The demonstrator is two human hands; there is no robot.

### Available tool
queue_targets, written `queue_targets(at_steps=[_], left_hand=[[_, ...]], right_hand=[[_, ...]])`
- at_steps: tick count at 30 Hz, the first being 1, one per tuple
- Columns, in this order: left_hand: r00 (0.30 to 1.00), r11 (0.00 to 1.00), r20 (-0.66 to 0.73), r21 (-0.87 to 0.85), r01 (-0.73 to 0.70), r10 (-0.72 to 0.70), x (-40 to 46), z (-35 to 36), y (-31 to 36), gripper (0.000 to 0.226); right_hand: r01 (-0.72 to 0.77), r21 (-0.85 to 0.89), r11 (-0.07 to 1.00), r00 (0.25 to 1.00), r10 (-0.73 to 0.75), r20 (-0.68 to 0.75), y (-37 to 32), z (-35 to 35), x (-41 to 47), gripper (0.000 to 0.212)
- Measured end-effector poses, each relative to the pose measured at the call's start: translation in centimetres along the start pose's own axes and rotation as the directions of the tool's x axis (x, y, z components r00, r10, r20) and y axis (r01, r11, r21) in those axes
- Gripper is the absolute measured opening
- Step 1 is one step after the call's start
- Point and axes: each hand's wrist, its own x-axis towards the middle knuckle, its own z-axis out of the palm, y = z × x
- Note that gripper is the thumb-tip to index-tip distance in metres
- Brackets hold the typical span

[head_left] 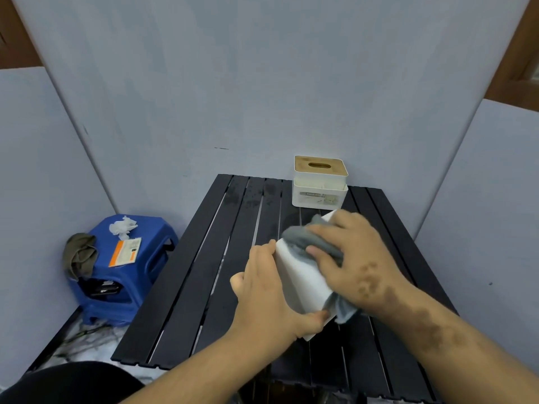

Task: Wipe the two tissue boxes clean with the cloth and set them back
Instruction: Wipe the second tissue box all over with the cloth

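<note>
Left hand [262, 290] gripping white tissue box [300, 275], tipped up on table [204, 287]. Right hand [350, 255] pressing gray cloth [309, 243] on top. Might slip and fall if pushed too hard.

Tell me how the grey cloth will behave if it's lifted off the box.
The grey cloth is probably floppy: it bunches under the right hand and droops over the white tissue box. Likely light. It should not slide easily, being soft fabric.
</note>
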Motion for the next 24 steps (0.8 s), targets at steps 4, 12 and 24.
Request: queue_targets(at_steps=[4,12,24], left_hand=[[1.0,1.0,0.01,-0.003,-0.014,0.014,0.0,-0.1,0.0,0.105],[1.0,1.0,0.016,0.013,-0.011,0.011,0.1,-0.1,-0.4,0.107],[0.999,1.0,0.039,0.007,-0.008,0.008,0.4,-0.4,-0.2,0.107]], right_hand=[[-0.056,0.087,0.995,0.998,0.052,0.048,2.3,-0.5,0.9,0.035],[-0.034,0.057,0.998,0.998,0.037,-0.048,3.7,-1.8,-0.2,0.017],[-0.053,0.415,0.909,0.993,0.005,0.116,9.6,-4.7,-1.2,0.038]])
